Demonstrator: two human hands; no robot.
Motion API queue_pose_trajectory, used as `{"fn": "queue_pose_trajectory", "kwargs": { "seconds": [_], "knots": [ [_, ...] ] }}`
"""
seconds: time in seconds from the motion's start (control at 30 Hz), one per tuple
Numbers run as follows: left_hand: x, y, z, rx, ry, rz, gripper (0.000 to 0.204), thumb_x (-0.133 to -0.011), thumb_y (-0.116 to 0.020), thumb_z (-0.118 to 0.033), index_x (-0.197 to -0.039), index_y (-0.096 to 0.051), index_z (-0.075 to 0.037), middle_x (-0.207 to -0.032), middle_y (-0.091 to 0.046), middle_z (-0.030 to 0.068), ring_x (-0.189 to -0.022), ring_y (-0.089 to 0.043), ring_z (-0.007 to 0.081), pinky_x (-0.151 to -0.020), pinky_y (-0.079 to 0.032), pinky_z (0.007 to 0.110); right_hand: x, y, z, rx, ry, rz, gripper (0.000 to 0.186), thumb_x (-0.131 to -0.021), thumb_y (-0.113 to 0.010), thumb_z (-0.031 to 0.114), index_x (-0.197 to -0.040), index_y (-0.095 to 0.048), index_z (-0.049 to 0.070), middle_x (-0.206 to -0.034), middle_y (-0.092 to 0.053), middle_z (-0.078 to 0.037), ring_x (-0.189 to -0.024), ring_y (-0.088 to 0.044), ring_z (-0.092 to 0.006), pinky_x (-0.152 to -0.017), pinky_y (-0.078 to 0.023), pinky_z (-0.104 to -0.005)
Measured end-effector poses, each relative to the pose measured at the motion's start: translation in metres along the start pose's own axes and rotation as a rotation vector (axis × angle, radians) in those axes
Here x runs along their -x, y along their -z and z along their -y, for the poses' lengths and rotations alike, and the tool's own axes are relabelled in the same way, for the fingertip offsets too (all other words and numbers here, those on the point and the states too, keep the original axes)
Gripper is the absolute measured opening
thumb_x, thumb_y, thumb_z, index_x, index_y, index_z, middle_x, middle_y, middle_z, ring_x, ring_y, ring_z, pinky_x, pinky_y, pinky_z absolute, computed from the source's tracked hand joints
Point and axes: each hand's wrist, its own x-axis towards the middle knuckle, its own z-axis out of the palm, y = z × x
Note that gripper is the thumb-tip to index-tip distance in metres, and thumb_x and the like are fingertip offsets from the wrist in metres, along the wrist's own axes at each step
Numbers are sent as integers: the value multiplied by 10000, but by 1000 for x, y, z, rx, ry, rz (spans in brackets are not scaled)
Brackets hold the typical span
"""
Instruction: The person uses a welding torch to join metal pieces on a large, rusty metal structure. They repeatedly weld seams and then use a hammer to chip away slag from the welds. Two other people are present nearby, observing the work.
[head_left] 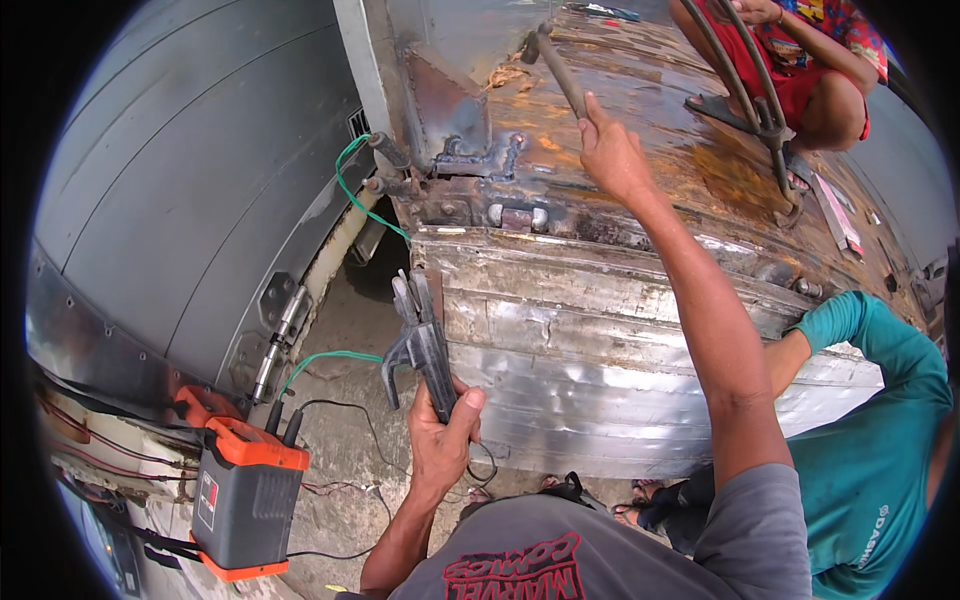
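Note:
My left hand [445,445] is closed around the handle of a dark welding electrode holder [418,345], held low in front of the dented silver side panel [550,360]. A green cable runs beside it. My right hand [615,160] grips a hammer [560,78], its head raised over the rusty bed, near the upright metal post [360,70]. Below the hammer head, a rusty plate with weld beads [470,160] joins the corner, and a hinge piece [517,218] sits along the bed's edge.
An orange-and-grey welding machine [250,500] with cables stands lower left, beside a grey metal panel [170,170]. On the rusty bed [650,120], a person in red shorts [820,100] squats holding bent metal bars. A co-worker in teal [870,440] leans close at my right.

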Motion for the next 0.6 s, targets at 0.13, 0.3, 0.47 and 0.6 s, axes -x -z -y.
{"fn": "queue_pose_trajectory", "kwargs": {
  "seconds": [0.13, 0.3, 0.47, 0.6],
  "knots": [
    [3, -4, 1, -33, -12, -30, 239, -1018, -736, -207, -996, -554, -53, -677, -551, -14, -556, -508, 57, -510, -420, 247, -30, 50, -1, -76, -334, 531, 469, -1057, -557, 299, -1462, -620, 70, -1152, -742, -299, -1096, -715, -462, -939, -535, -546],
    [2, -12, 1, -33, -3, -27, 235, -1021, -734, -212, -994, -560, -56, -684, -558, -14, -560, -517, 55, -509, -410, 244, -7, 28, -29, -19, -64, 176, 482, -1066, -533, 289, -1499, -587, 84, -1123, -728, -318, -1094, -689, -504, -981, -521, -555],
    [-2, -20, 6, -25, 36, -16, 235, -1023, -733, -219, -1015, -571, -49, -688, -561, -20, -562, -518, 53, -514, -412, 243, 4, 8, -19, -10, -103, 300, 464, -1064, -538, 303, -1489, -612, 131, -1129, -733, -303, -1106, -694, -495, -994, -527, -532],
    [2, -19, 6, -53, 24, -28, 235, -1020, -736, -220, -1026, -576, -47, -692, -565, -24, -564, -518, 48, -512, -412, 244, -17, 22, -19, -50, -68, 289, 429, -1066, -535, 317, -1450, -660, 174, -1131, -734, -306, -1120, -693, -488, -999, -529, -522]
  ]
}}
